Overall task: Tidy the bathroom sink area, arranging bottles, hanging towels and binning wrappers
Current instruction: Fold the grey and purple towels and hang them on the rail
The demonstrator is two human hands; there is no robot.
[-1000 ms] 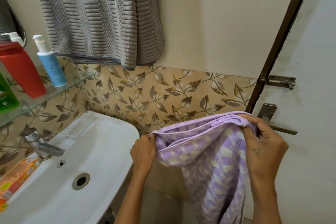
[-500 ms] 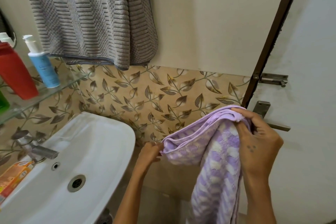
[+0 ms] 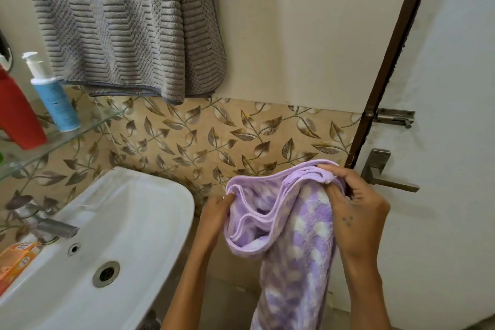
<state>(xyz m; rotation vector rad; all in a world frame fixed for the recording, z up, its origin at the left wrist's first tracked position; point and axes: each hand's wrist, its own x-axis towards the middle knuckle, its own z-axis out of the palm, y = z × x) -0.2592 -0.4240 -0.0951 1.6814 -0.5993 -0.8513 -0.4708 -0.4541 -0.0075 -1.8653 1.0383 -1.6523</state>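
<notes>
While both hands grip towel [image 3: 289,222] — sink [image 3: 150,211] holds nothing.

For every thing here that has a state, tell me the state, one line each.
Purple towel: held by both hands, loosely folded, not hung.
Left hand: grip shut on towel's left edge.
Right hand: grip shut on towel's top corner.
Grey towel: hanging on the wall.
Blue bottle: upright on glass shelf, capped.
Red bottle: standing on shelf.
Tap: no water running.
Sink: no water in it.
</notes>
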